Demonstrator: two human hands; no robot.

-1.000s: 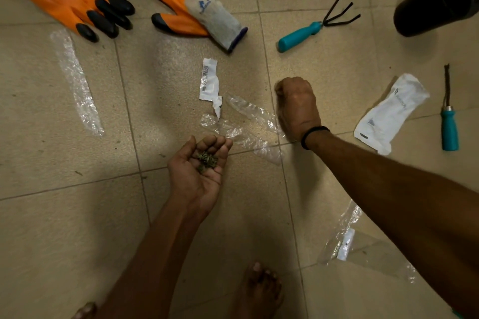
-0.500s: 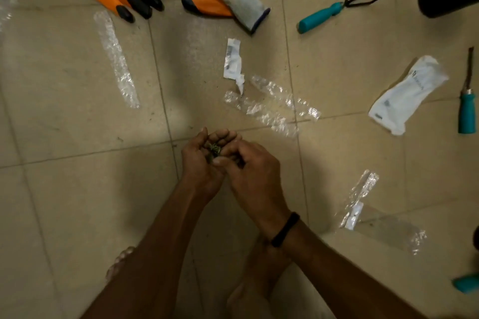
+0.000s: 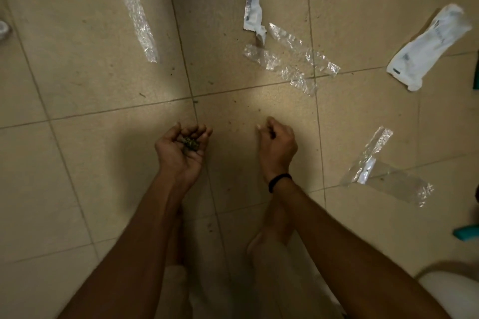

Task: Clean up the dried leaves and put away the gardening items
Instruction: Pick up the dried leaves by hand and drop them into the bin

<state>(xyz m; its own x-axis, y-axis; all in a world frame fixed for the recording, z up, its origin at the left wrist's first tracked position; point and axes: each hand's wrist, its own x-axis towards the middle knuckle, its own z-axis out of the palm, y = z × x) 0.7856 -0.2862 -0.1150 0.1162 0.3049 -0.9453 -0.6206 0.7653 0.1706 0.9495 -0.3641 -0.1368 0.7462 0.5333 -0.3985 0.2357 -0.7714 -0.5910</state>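
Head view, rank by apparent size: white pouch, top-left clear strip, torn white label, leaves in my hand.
1. white pouch
2. clear strip, about as long but narrower, so a close second
3. white label
4. leaves, smallest, though the left hand holds them nearer the camera

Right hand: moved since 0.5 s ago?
Yes. The right hand has parted from the left hand cupping the dried leaves and shifted right, toward the floor's grout line that runs under the clear plastic strips.

From my remote seat I see bare forearms, a thin black band behind the right hand, and bare feet.
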